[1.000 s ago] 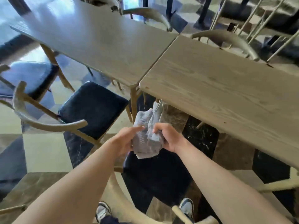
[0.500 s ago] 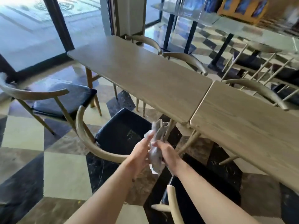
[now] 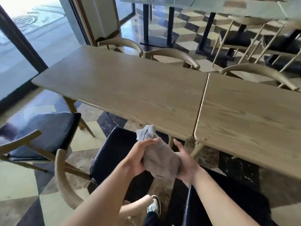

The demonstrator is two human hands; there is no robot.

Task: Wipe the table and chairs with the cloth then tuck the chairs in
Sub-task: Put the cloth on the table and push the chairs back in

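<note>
A grey cloth [image 3: 160,162] is bunched between both hands, just in front of the near table edge. My left hand [image 3: 138,159] grips its left side and my right hand [image 3: 185,165] cups it from the right. Two light wooden tables stand pushed end to end: the left table [image 3: 127,88] and the right table [image 3: 247,115]. A chair with a dark seat [image 3: 114,154] and curved wooden back stands pulled out below my left hand. Another pulled-out chair with a dark cushion [image 3: 48,132] is at the far left.
Three curved-back chairs [image 3: 174,54] are tucked along the tables' far side. A dark chair seat [image 3: 228,201] sits below my right arm. More tables and spindle-back chairs [image 3: 254,39] fill the back right. A glass wall [image 3: 24,38] runs along the left. My shoe [image 3: 154,207] is on the checkered floor.
The view has lifted and shifted left, bringing the whole left table into sight. Both hands have kept hold of the cloth and bunched it into a tighter wad.
</note>
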